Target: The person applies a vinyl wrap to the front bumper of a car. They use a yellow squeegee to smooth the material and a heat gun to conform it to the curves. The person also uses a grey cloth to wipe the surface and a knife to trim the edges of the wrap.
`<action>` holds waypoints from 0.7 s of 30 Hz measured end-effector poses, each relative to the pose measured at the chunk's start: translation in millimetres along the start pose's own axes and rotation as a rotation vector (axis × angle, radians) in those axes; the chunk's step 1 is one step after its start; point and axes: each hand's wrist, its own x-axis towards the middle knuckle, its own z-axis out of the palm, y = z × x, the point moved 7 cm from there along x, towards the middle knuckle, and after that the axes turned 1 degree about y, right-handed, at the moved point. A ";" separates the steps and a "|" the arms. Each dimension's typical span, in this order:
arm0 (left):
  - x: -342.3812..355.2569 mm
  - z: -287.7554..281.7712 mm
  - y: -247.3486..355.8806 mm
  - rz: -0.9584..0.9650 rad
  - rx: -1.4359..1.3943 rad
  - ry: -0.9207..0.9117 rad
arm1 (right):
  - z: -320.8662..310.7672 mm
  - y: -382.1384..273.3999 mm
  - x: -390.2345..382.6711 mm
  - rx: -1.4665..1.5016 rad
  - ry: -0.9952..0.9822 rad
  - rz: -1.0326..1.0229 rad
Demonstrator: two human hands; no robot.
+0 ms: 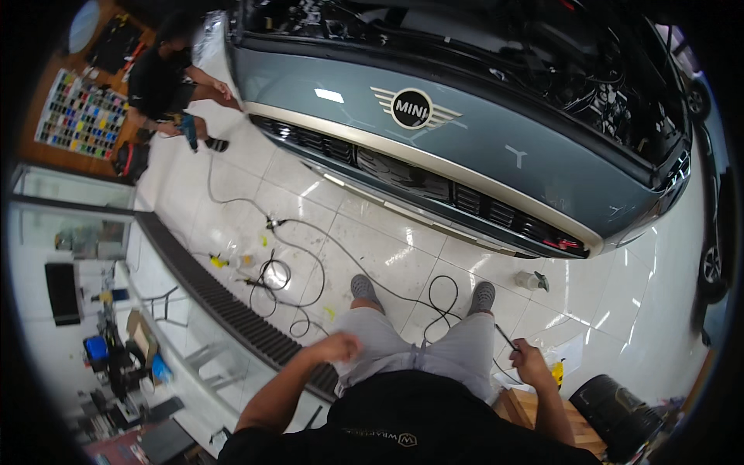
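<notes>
Workshop floor: car front, two hands, one rod

Screen: black, on the far-left wall.
Board: white, with rows of many-coloured squares, above the screen in view.
Co-worker: low beside the car's corner, dark clothing, a power tool in one hand, blue and black.
Grate: dark, ribbed, a long strip along the pale tiles.
Left hand: blurred, in front of the wearer's thigh; whether its fingers are apart or together cannot be told.
Car: grey-green front with pale trim and black grille, ahead of the wearer, engine bay exposed; well apart from both hands.
Cable: black, looped on the tiles between the wearer's grey shoes.
Rod: thin, dark, beside the wearer's right knee, slanting up and left out of the right hand.
Right hand: fingers closed around the rod's lower end.
Spray bottle: pale, dark head, on the tiles near the car.
Yellow bottle: just beside the right hand in view.
Bin: black, round, lower right.
Second car: bluish, along the right rim.
</notes>
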 end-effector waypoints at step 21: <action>410.7 -391.7 121.3 1.234 -1.204 0.001 | 223.7 -121.6 434.2 -0.063 0.174 -0.578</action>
